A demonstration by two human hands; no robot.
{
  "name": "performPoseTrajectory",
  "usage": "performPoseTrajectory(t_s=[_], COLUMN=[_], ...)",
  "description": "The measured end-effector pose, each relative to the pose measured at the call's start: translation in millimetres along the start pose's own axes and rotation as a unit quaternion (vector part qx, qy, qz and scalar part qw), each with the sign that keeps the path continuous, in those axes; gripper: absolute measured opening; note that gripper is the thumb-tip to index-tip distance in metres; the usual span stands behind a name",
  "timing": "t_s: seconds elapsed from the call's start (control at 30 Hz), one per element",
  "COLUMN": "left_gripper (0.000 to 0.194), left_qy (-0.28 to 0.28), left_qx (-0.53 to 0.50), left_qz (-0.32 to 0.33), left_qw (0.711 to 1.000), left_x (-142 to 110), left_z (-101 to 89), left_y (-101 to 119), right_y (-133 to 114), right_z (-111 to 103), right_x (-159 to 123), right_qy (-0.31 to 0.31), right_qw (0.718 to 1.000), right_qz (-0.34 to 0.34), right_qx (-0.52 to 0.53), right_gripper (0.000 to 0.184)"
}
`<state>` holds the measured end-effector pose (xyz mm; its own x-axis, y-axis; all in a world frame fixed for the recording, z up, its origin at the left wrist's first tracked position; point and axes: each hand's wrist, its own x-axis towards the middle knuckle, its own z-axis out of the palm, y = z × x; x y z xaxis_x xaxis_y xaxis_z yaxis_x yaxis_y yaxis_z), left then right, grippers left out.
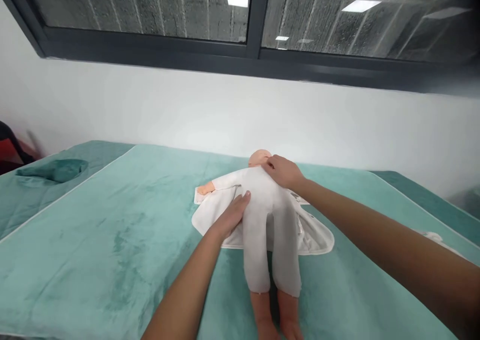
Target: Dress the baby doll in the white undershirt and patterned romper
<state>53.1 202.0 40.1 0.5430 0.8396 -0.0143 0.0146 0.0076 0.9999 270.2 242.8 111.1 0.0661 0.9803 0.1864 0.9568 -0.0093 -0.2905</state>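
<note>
A baby doll [268, 220] in a white body suit lies on its back on a white cloth [318, 240], head away from me and bare feet toward me. My left hand [230, 215] rests flat on the doll's side at the waist, fingers stretched out. My right hand [281, 171] lies on the doll's chest just below the head [258, 157], fingers curled at the neckline. Whether it pinches the fabric I cannot make out.
The doll lies on a teal blanket [112, 240] that covers a bed against a white wall under a dark window. A dark green bundle of cloth [54, 170] sits at the far left. Something white [437, 240] shows behind my right forearm.
</note>
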Motion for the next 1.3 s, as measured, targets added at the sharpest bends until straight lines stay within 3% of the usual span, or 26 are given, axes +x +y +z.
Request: performPoseTrajectory(t_s=[0.1, 0.17, 0.23, 0.33, 0.43, 0.57, 0.63, 0.7, 0.8, 0.87, 0.97, 1.03, 1.17, 1.3], left_gripper=[0.057, 0.052, 0.042, 0.030, 0.034, 0.026, 0.024, 0.021, 0.019, 0.018, 0.018, 0.016, 0.020, 0.016], left_qy=[0.018, 0.065, 0.109, 0.160, 0.203, 0.262, 0.256, 0.245, 0.288, 0.323, 0.341, 0.344, 0.358, 0.386], left_qx=[0.040, 0.118, 0.207, 0.328, 0.428, 0.541, 0.575, 0.566, 0.449, 0.348, 0.234, 0.148, -0.009, 0.051], left_qz=[0.020, 0.045, 0.079, 0.146, 0.185, 0.126, 0.089, 0.056, -0.003, 0.006, 0.052, 0.038, 0.007, 0.065], left_qw=[0.999, 0.990, 0.969, 0.919, 0.861, 0.789, 0.772, 0.785, 0.846, 0.880, 0.909, 0.927, 0.934, 0.919], left_x=[4, 8, 11, 14, 14, 19, 27, 37, 46, 47, 44, 41, 38, 38], left_z=[-5.0, -9.7, -14.9, -23.6, -32.0, -40.5, -44.6, -50.2, -61.4, -68.2, -74.4, -76.0, -74.6, -59.9], left_y=[-2, -4, -8, -16, -23, -21, -18, -15, -10, -8, -5, -3, 3, 10], right_y=[-32, -54, -74, -92, -95, -77, -65, -57, -55, -57, -60, -60, -53, -56], right_z=[12, 26, 40, 55, 57, 47, 40, 34, 27, 25, 24, 23, 21, 26], right_x=[13, 24, 34, 46, 51, 43, 34, 25, 16, 14, 15, 16, 19, 19], right_qy=[0.002, -0.056, -0.121, -0.163, -0.194, -0.124, -0.076, -0.060, -0.088, -0.106, -0.102, -0.090, -0.079, -0.068], right_qw=[0.991, 0.975, 0.962, 0.952, 0.948, 0.974, 0.978, 0.973, 0.967, 0.969, 0.977, 0.982, 0.988, 0.987], right_qz=[-0.129, -0.206, -0.235, -0.246, -0.241, -0.191, -0.169, -0.170, -0.179, -0.173, -0.156, -0.146, -0.130, -0.142], right_qx=[-0.027, -0.054, -0.073, -0.079, -0.075, 0.021, 0.099, 0.147, 0.158, 0.143, 0.108, 0.081, 0.035, -0.028], right_gripper=[0.036, 0.039, 0.042, 0.037, 0.031, 0.038, 0.041, 0.042, 0.043, 0.043, 0.040, 0.039, 0.036, 0.031])
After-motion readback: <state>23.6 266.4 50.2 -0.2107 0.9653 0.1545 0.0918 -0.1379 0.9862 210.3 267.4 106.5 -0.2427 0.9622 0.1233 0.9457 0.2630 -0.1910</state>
